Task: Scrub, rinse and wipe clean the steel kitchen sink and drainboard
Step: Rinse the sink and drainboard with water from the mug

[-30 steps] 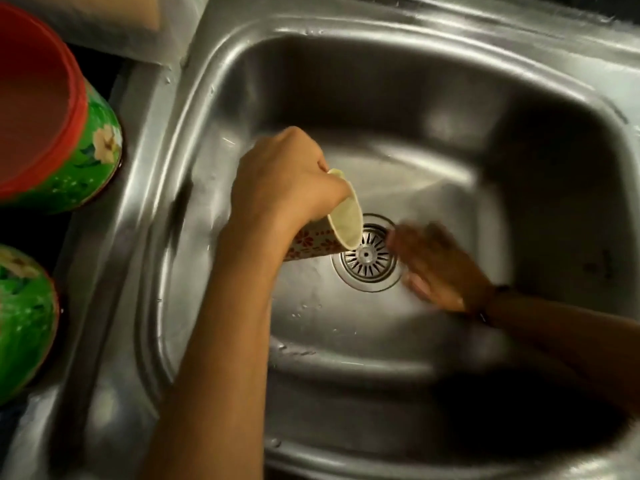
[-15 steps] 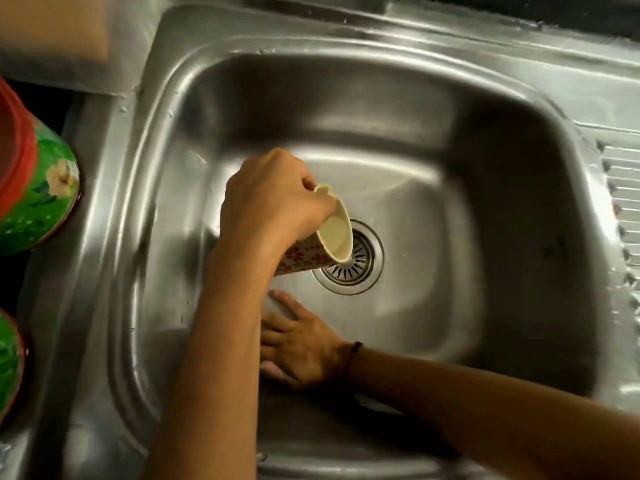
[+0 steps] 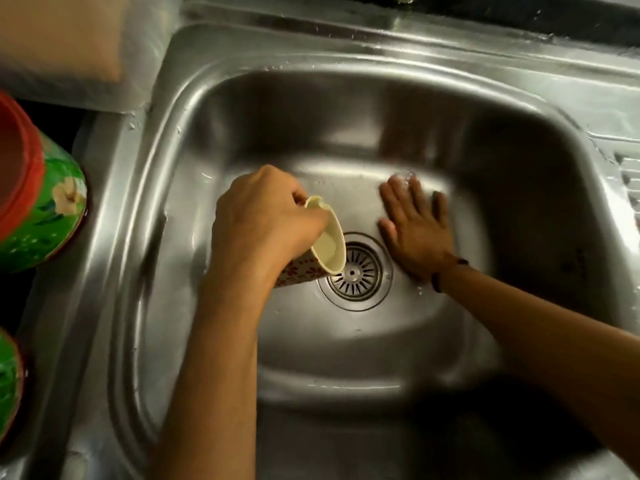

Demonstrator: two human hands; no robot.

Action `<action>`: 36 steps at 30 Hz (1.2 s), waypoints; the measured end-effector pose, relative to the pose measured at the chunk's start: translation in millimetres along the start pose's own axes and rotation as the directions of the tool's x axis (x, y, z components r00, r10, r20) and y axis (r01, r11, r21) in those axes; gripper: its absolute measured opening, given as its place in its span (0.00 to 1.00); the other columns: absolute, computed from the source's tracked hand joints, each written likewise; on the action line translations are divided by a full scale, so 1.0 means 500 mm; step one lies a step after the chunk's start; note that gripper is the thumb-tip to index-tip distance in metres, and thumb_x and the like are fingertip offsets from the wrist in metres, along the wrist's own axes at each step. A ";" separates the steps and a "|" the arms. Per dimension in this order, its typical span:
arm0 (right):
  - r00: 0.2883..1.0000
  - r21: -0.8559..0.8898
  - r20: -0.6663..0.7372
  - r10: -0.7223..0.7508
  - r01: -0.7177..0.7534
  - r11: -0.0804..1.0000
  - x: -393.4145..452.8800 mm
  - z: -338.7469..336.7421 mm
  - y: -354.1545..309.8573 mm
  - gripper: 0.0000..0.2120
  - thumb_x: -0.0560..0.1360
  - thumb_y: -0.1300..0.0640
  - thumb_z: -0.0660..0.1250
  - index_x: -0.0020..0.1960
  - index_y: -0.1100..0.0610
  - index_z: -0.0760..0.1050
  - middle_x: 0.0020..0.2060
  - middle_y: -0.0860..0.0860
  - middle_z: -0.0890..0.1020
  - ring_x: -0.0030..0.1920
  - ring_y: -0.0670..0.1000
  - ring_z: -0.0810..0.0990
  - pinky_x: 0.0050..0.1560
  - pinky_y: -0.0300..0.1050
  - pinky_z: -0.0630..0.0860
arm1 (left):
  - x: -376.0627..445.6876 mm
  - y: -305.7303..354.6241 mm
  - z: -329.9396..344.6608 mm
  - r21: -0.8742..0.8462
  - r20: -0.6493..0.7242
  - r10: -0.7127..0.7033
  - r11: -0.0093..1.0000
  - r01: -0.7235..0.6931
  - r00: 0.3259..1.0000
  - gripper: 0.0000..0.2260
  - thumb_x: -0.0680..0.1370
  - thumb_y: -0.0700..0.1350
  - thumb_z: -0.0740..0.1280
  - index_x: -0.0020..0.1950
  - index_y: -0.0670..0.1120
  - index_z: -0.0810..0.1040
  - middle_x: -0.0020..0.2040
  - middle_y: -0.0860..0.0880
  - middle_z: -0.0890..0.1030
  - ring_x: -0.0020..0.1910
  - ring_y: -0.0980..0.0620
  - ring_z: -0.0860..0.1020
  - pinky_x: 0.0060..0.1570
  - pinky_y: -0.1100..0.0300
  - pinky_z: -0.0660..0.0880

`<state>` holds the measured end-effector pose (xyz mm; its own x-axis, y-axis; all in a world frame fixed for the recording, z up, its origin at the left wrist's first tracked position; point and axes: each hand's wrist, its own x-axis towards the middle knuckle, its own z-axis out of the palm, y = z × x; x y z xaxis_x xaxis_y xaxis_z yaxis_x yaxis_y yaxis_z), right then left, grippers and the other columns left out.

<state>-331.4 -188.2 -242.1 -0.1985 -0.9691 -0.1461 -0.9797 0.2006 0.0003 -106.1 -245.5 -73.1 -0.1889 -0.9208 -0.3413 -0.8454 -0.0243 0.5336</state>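
In the steel sink (image 3: 502, 174), the right hand (image 3: 414, 225) is now lying flat on the basin floor beyond the drain strainer (image 3: 358, 271), fingers straight and spread, fingertips wet; half a second ago it was pressing the near floor under the left forearm, so it has swept across the drain to the far side. The left hand (image 3: 263, 223) is still gripping the cream cup (image 3: 327, 244), fingers curled round its patterned body, and is holding it tipped on its side with the mouth facing right, just above the strainer's left edge; a little pale liquid is showing inside. The view has shifted, bringing the ridged drainboard (image 3: 628, 181) in at the right edge; water drops are lying along the rim; two green floral containers (image 3: 45, 216) with red rims are standing left of the sink.
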 end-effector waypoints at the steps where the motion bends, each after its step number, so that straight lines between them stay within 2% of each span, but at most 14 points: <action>1: 0.997 -0.027 0.006 0.083 -0.083 0.996 -0.042 0.001 0.045 0.29 0.78 0.39 0.37 0.76 0.48 0.41 0.75 0.46 0.42 0.76 0.55 0.41 0.71 0.58 0.37 | -0.001 0.002 0.001 -0.006 0.008 -0.002 1.000 0.002 1.000 0.07 0.70 0.47 0.69 0.47 0.47 0.82 0.44 0.47 0.77 0.44 0.47 0.73 0.40 0.58 0.70; 4: 0.989 -0.049 -0.036 0.143 -0.145 0.988 -0.113 0.009 0.083 0.35 0.77 0.38 0.35 0.76 0.58 0.54 0.75 0.57 0.56 0.75 0.59 0.53 0.73 0.55 0.45 | -0.003 0.007 0.006 -0.006 0.037 0.011 1.000 -0.010 0.999 0.08 0.70 0.47 0.69 0.47 0.48 0.82 0.46 0.48 0.77 0.45 0.47 0.73 0.41 0.59 0.69; 8: 0.970 0.259 -0.055 0.238 -0.216 0.941 -0.037 -0.009 -0.017 0.38 0.74 0.40 0.44 0.74 0.65 0.55 0.74 0.62 0.56 0.75 0.59 0.52 0.74 0.50 0.45 | -0.003 0.012 0.018 -0.027 0.037 0.054 0.998 -0.053 0.998 0.08 0.69 0.47 0.69 0.47 0.48 0.82 0.48 0.47 0.80 0.47 0.46 0.76 0.44 0.57 0.74; 11: 0.995 0.412 0.081 -0.062 0.023 0.911 0.024 0.031 -0.155 0.35 0.76 0.40 0.47 0.75 0.62 0.52 0.75 0.58 0.52 0.75 0.56 0.50 0.75 0.50 0.43 | 0.000 0.009 0.020 -0.041 0.009 0.045 0.998 -0.044 0.999 0.07 0.69 0.47 0.69 0.46 0.47 0.83 0.44 0.49 0.79 0.46 0.47 0.76 0.43 0.57 0.75; 14: 0.850 0.601 0.420 -0.318 0.003 0.799 -0.018 0.043 -0.278 0.32 0.78 0.47 0.58 0.76 0.58 0.50 0.76 0.55 0.53 0.75 0.55 0.51 0.75 0.51 0.48 | -0.003 -0.003 0.011 -0.141 -0.012 0.009 0.990 -0.011 1.000 0.05 0.68 0.47 0.70 0.42 0.50 0.83 0.36 0.54 0.78 0.42 0.51 0.76 0.39 0.60 0.71; 16: 0.782 0.764 0.432 -0.449 -0.053 0.643 -0.052 0.004 -0.296 0.30 0.78 0.50 0.59 0.75 0.59 0.53 0.74 0.56 0.57 0.73 0.54 0.56 0.74 0.47 0.49 | -0.016 -0.008 -0.003 -0.264 -0.012 -0.039 0.964 0.035 0.999 0.02 0.67 0.46 0.70 0.38 0.52 0.81 0.35 0.55 0.79 0.41 0.52 0.77 0.38 0.61 0.70; 20: 0.775 0.652 0.237 -0.586 0.320 0.687 -0.141 -0.070 -0.273 0.25 0.78 0.55 0.60 0.73 0.60 0.61 0.71 0.59 0.64 0.71 0.58 0.62 0.72 0.50 0.59 | -0.065 -0.008 -0.027 -0.455 -0.006 -0.090 0.887 0.078 0.996 0.05 0.66 0.44 0.69 0.34 0.54 0.79 0.34 0.57 0.79 0.37 0.55 0.76 0.37 0.59 0.72; 24: 0.492 0.553 0.092 -0.866 0.698 0.455 -0.249 -0.037 -0.305 0.25 0.81 0.51 0.53 0.76 0.55 0.54 0.76 0.49 0.53 0.75 0.47 0.48 0.74 0.42 0.44 | -0.121 -0.029 -0.025 -0.507 -0.085 -0.079 0.861 0.025 0.993 0.07 0.64 0.48 0.68 0.40 0.58 0.80 0.40 0.58 0.79 0.42 0.55 0.77 0.38 0.56 0.75; 26: 0.517 0.418 0.039 -0.855 0.769 0.484 -0.237 -0.001 -0.308 0.25 0.80 0.46 0.49 0.74 0.56 0.60 0.73 0.54 0.63 0.73 0.54 0.59 0.73 0.53 0.55 | -0.137 -0.050 -0.020 -0.531 -0.116 -0.121 0.847 0.041 0.986 0.07 0.64 0.48 0.69 0.39 0.59 0.80 0.39 0.56 0.79 0.41 0.54 0.77 0.38 0.55 0.75; 28: 0.654 0.326 0.045 -0.755 0.705 0.630 -0.200 -0.015 -0.314 0.26 0.78 0.45 0.52 0.70 0.57 0.67 0.67 0.56 0.72 0.67 0.59 0.69 0.67 0.55 0.66 | -0.144 -0.071 -0.017 -0.557 -0.126 -0.176 0.827 0.078 0.976 0.08 0.62 0.48 0.68 0.38 0.59 0.80 0.37 0.56 0.80 0.40 0.53 0.77 0.37 0.54 0.76; 30: 0.808 0.360 0.108 -0.579 0.511 0.781 -0.138 -0.020 -0.304 0.30 0.75 0.43 0.54 0.72 0.59 0.64 0.70 0.57 0.67 0.70 0.59 0.64 0.68 0.48 0.60 | -0.150 -0.084 -0.016 -0.572 -0.133 -0.215 0.814 0.102 0.968 0.10 0.60 0.47 0.67 0.36 0.61 0.81 0.33 0.56 0.80 0.37 0.52 0.76 0.38 0.51 0.76; 32: 0.960 0.326 0.092 -0.264 0.221 0.919 -0.068 -0.036 -0.294 0.37 0.74 0.37 0.44 0.77 0.57 0.47 0.76 0.55 0.50 0.76 0.56 0.47 0.73 0.47 0.42 | -0.155 -0.090 -0.015 -0.553 -0.144 -0.226 0.826 0.111 0.963 0.10 0.59 0.48 0.67 0.36 0.62 0.81 0.30 0.54 0.80 0.35 0.52 0.77 0.39 0.50 0.77; 34: 0.961 0.288 0.076 -0.264 0.233 0.929 -0.056 -0.052 -0.277 0.39 0.76 0.37 0.51 0.76 0.57 0.39 0.76 0.55 0.42 0.76 0.55 0.39 0.74 0.52 0.36 | -0.160 -0.089 -0.014 -0.506 -0.153 -0.194 0.857 0.091 0.969 0.10 0.60 0.49 0.66 0.38 0.61 0.80 0.27 0.52 0.80 0.33 0.53 0.77 0.38 0.52 0.76; 36: 0.947 0.365 0.155 -0.281 0.210 0.907 -0.110 -0.060 -0.252 0.39 0.76 0.42 0.59 0.76 0.60 0.45 0.76 0.58 0.47 0.76 0.58 0.45 0.74 0.57 0.44 | -0.164 -0.085 -0.015 -0.465 -0.152 -0.152 0.883 0.065 0.977 0.12 0.61 0.49 0.67 0.43 0.59 0.81 0.24 0.54 0.76 0.30 0.54 0.73 0.33 0.59 0.72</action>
<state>-197.9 -164.3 -204.3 0.0920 -0.9522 -0.2913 -0.9197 0.0309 -0.3914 -50.9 -171.8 -61.9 0.0195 -0.9547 -0.2971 -0.5261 -0.2625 0.8089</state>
